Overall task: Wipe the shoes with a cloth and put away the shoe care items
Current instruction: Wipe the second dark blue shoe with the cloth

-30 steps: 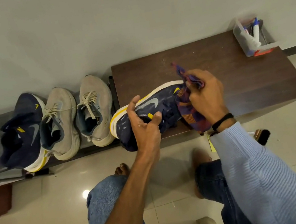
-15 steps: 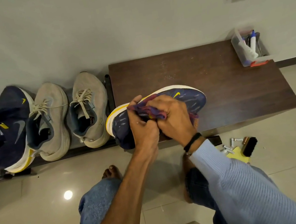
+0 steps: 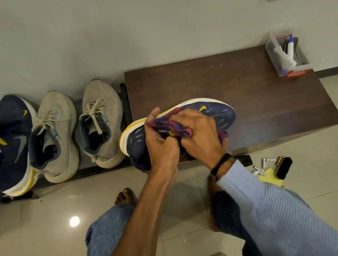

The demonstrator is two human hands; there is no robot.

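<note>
Head view, shoe [image 3: 219, 115]: on its side at tabletop [image 3: 246, 93] front edge.
Left hand [image 3: 162, 146]: grip clamped on shoe.
Right hand [image 3: 200, 136]: grip clamped on cloth [image 3: 163, 125].
Change: cloth now mid-shoe, off the toe.
Meaning: wiping under way; storing pending.

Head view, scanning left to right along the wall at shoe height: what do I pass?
Navy shoe on the rack → first grey shoe → second grey shoe → navy shoe being wiped on the brown bench → clear container of pens.
</note>
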